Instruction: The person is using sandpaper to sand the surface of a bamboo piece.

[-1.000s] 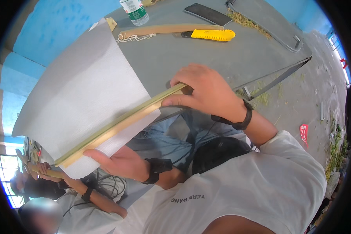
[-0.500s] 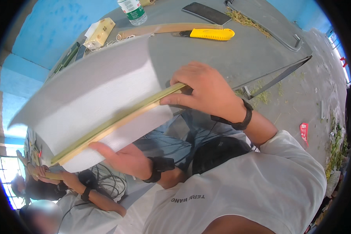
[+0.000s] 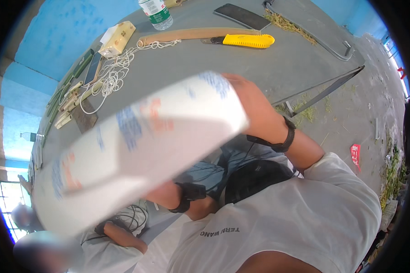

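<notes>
A white sheet (image 3: 168,132) with blurred blue and orange print spans the space between my hands, folded over and tilted down toward the left. My right hand (image 3: 256,107) is at its right end, with the fingers behind the sheet. The earlier picture shows this hand gripping a thin split bamboo strip; the sheet covers that strip now. Below the sheet's lower edge, part of my left hand (image 3: 163,195) shows, its fingers hidden. Both my wrists wear black bands.
On the grey table lie a yellow utility knife (image 3: 248,41), a long brown bamboo strip (image 3: 187,34), tangled white string (image 3: 111,77), a tissue pack (image 3: 118,38), bamboo pieces (image 3: 67,103) and a dark flat slab (image 3: 242,16). A water bottle (image 3: 157,14) stands behind. Another person's arm (image 3: 125,235) is at lower left.
The sheet has swung over toward me, turning its printed side up and covering the bamboo strip and my left fingers. String and bamboo pieces on the table are now uncovered. My right arm has barely moved.
</notes>
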Tool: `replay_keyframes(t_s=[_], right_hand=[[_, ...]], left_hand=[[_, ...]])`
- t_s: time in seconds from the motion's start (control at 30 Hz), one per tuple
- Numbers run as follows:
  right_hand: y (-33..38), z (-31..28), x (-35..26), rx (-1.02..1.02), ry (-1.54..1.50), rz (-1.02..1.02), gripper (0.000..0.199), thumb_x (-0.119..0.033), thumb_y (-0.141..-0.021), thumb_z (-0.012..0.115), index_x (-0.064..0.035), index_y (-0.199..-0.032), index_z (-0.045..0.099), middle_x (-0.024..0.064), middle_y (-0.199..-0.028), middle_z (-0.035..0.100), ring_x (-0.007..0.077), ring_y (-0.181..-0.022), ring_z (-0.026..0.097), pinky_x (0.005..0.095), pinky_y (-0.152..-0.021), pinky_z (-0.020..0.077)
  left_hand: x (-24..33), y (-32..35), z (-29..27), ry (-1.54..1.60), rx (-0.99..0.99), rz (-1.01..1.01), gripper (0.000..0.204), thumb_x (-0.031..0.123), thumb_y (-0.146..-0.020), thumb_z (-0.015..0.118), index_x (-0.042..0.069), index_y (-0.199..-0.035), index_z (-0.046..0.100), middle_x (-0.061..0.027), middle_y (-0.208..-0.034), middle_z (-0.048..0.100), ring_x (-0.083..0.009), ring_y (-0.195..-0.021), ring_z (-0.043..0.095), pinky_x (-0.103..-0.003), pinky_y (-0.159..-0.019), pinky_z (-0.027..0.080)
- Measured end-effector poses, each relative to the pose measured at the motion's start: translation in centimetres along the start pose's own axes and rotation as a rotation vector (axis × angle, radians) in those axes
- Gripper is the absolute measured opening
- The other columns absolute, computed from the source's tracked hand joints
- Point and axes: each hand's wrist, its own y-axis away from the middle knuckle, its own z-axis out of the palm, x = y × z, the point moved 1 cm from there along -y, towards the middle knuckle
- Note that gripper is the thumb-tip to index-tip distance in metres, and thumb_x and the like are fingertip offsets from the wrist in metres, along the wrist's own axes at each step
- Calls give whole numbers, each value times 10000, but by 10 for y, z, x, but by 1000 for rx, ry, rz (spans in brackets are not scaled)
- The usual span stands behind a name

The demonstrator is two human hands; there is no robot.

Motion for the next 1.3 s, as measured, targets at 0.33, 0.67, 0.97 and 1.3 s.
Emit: replay_keyframes(t_s=[0.33, 0.67, 0.97, 1.3], right_hand=[[2, -1, 1, -148, 0, 160, 214, -206, -850, 739, -38, -981, 714, 133, -904, 698, 356, -902, 647, 440, -840, 526], [3, -4, 4, -161, -55, 131, 383, -262, -790, 802, -17, -1070, 710, 159, -983, 707, 387, -951, 637, 455, -856, 527], [5, -6, 2, -22, -216, 73, 263, -239, -844, 760, -30, -987, 689, 144, -949, 704, 384, -953, 651, 459, -850, 528], [3, -2, 1, -190, -27, 145, 197, -140, -802, 786, -84, -968, 696, 72, -941, 709, 333, -925, 651, 416, -830, 536]], left_hand=[[-26, -10, -13, 1077, -284, -114, 845, 620, -1102, 326, 30, -1687, 177, -229, -1719, 265, -346, -1572, 318, -494, -1260, 341], [-25, -5, -6, 1319, -336, -63, 900, 691, -1076, 276, 54, -1698, 141, -237, -1731, 229, -380, -1593, 262, -551, -1276, 306], [-15, -17, -11, 1137, -359, -99, 924, 626, -1056, 475, 33, -1689, 159, -344, -1626, 368, -449, -1509, 416, -642, -1213, 388], [-10, -20, -7, 998, -139, -127, 919, 690, -1067, 342, 39, -1695, 178, -306, -1628, 406, -435, -1511, 424, -637, -1241, 347]])
